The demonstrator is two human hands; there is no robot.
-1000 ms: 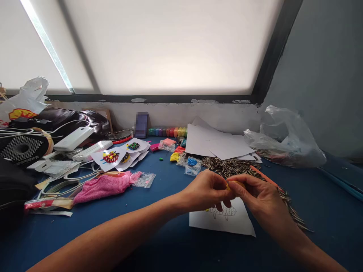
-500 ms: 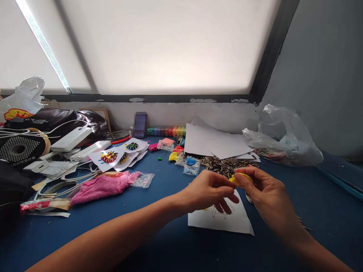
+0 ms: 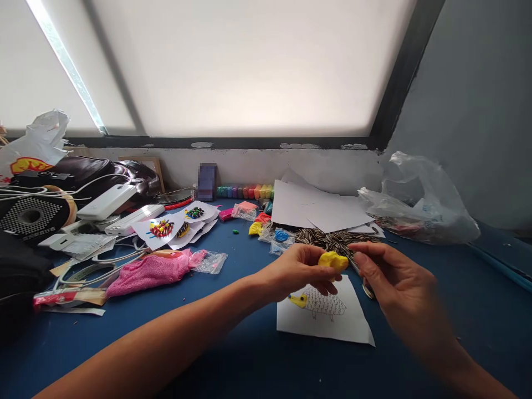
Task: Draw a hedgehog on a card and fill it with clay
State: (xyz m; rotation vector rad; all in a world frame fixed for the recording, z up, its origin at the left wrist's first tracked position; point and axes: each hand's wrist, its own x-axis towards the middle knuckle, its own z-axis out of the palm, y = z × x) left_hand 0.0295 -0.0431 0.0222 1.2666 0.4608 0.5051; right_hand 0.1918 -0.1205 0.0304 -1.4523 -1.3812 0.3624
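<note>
Near the centre, my left hand (image 3: pixel 297 271) pinches a lump of yellow modelling clay (image 3: pixel 333 261) between thumb and fingers. Close by on its right, my right hand (image 3: pixel 401 277) is closed on a slim metallic tool (image 3: pixel 367 290); most of it is hidden, so its kind cannot be made out. Below both hands lies a white sheet (image 3: pixel 324 327) with a hedgehog drawing (image 3: pixel 326 302). Yellow clay (image 3: pixel 298 301) covers the hedgehog's face, with a dark eye and a blue nose tip. Striped sunflower seeds (image 3: pixel 311 237) are heaped just behind the hands.
White papers (image 3: pixel 311 202) lie at the back, beside a plastic bag (image 3: pixel 440 216). Coloured clay blocks (image 3: pixel 245 192) line the wall. Blue clay (image 3: pixel 281 235) sits in a wrapper. Decorated sheets (image 3: pixel 160 230), a pink cloth (image 3: pixel 149 272), cables and a power bank (image 3: pixel 107 201) crowd the left.
The yellow clay has passed from my right fingers into my left hand. My hands have drawn slightly apart, and the hedgehog's yellow face has come into view.
</note>
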